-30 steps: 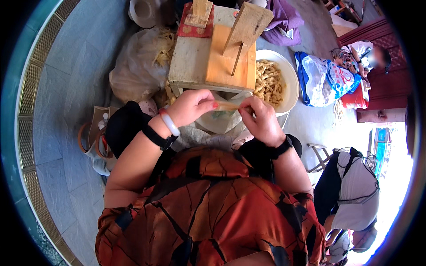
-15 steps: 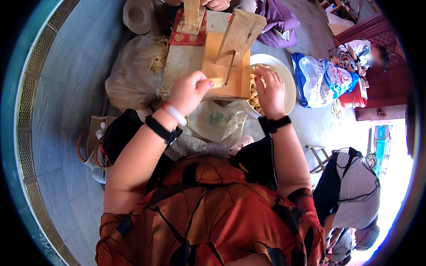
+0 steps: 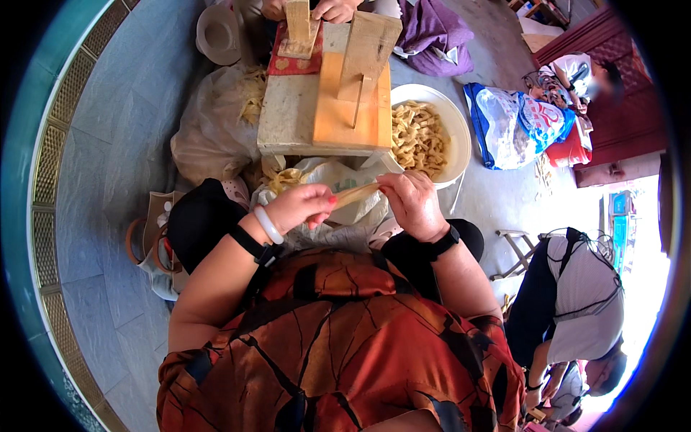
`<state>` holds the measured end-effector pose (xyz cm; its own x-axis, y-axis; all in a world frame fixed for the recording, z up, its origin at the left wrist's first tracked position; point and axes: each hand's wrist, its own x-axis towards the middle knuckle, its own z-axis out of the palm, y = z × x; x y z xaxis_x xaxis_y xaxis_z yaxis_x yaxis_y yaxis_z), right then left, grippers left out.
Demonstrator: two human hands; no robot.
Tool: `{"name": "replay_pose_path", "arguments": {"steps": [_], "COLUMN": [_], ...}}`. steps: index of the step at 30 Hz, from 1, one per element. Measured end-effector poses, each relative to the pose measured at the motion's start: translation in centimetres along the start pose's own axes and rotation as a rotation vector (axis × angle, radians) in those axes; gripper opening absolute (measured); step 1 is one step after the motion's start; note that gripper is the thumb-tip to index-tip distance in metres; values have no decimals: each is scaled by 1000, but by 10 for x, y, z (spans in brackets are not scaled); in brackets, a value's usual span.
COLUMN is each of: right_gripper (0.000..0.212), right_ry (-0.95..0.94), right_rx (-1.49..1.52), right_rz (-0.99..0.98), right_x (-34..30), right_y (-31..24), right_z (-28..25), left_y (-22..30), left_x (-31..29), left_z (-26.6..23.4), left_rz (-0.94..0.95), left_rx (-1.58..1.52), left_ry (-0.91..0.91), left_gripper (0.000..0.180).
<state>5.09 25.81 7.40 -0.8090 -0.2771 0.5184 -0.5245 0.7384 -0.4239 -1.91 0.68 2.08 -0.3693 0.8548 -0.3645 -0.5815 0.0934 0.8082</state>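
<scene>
Grey floor tiles lay below; my left hand [image 3: 301, 207] and right hand [image 3: 410, 203] each pinched an end of the pale strip [image 3: 354, 194], stretched level before the wooden counter [image 3: 291, 119], seemingly for inspection.

head cam | looks steeply down | close above lap and wooden bench [image 3: 288, 115]
</scene>
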Motion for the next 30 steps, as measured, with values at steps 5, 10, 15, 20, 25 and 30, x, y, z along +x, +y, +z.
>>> {"name": "replay_pose_path", "arguments": {"steps": [5, 10, 15, 20, 25, 30], "right_gripper": [33, 26, 13, 12, 5, 9], "right_ry": [-216, -208, -130, -121, -33, -136], "right_rx": [277, 416, 144, 217, 1197, 1632], "right_rz": [-127, 91, -87, -13, 919, 1125], "right_x": [-9, -24, -35, -41, -55, -58], "right_y": [-34, -36, -39, -28, -4, 16], "right_z": [11, 25, 40, 39, 62, 71], "left_y": [15, 8, -6, -37, -39, -33], "left_x": [1, 0, 4, 26, 34, 28], "left_z": [37, 48, 47, 29, 26, 34], "left_rz": [514, 797, 208, 91, 441, 748], "left_rx": [-249, 1203, 1230, 405, 508, 1092], "left_ry": [72, 384, 116, -161, 17, 224], "left_gripper": [21, 43, 20, 16, 27, 39]}}
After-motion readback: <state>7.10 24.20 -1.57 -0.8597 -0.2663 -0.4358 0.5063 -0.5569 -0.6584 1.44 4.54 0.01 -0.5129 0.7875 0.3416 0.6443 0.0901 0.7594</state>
